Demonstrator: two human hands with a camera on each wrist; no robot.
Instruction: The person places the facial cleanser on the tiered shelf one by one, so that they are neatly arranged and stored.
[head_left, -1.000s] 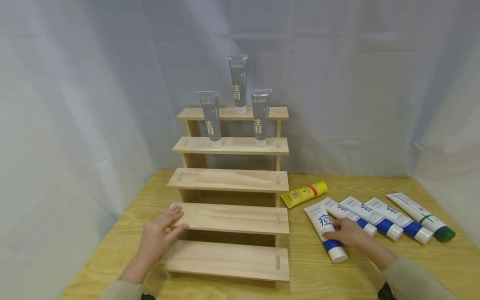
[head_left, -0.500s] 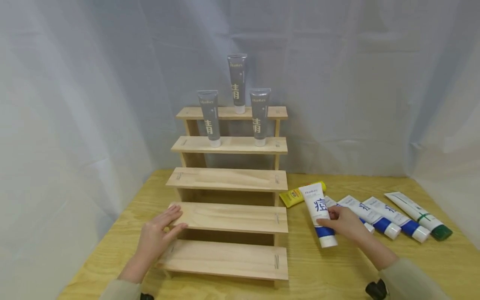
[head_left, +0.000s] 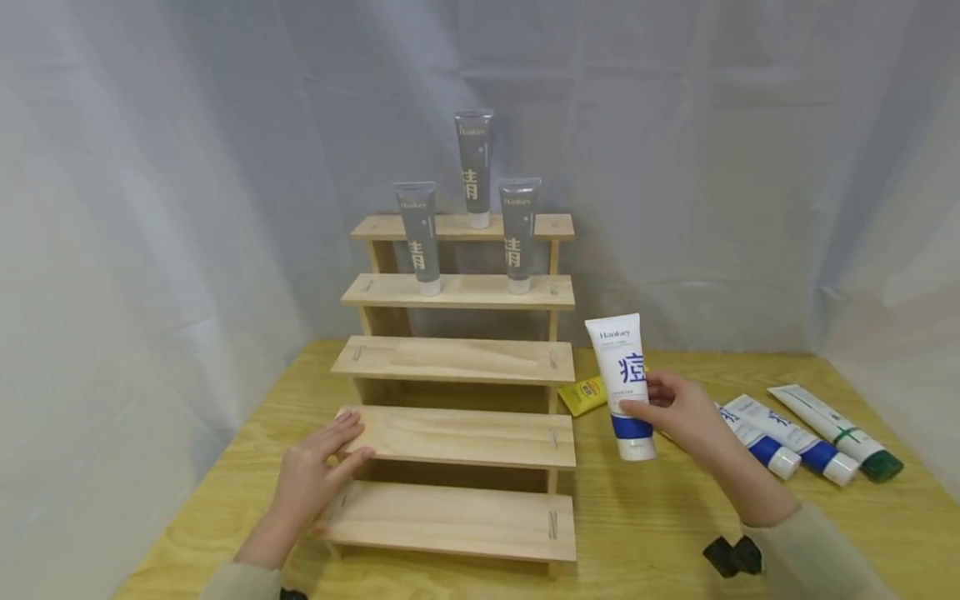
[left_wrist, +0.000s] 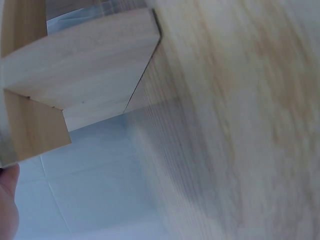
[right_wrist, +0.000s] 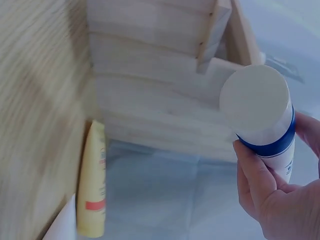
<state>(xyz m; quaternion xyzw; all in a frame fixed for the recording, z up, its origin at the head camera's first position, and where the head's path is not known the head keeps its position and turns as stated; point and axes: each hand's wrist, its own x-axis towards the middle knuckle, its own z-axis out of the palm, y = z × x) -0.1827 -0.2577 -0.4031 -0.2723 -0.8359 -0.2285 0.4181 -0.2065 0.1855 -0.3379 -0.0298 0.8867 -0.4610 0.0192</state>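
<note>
My right hand [head_left: 686,417] pinches a white squeeze tube [head_left: 618,367] with a blue band and blue lettering. It is held nearly upright in the air, cap down, to the right of the stepped wooden rack [head_left: 453,358]. In the right wrist view the tube's white cap [right_wrist: 255,100] faces the camera, with fingers and thumb on either side of the tube. My left hand [head_left: 311,467] rests on the left end of the rack's second step from the bottom. Only a bit of that hand [left_wrist: 7,205] shows in the left wrist view.
Three grey tubes stand on the top two steps, one grey tube [head_left: 474,167] highest. A yellow tube [head_left: 581,396] lies on the table behind the held one. At right lie more white-and-blue tubes [head_left: 787,433] and a green-capped tube [head_left: 840,429]. A pale curtain [head_left: 675,167] hangs behind.
My right hand has lifted the white-and-blue tube off the table, moving it up and slightly left and turning it more upright. My left hand has stayed on the rack.
</note>
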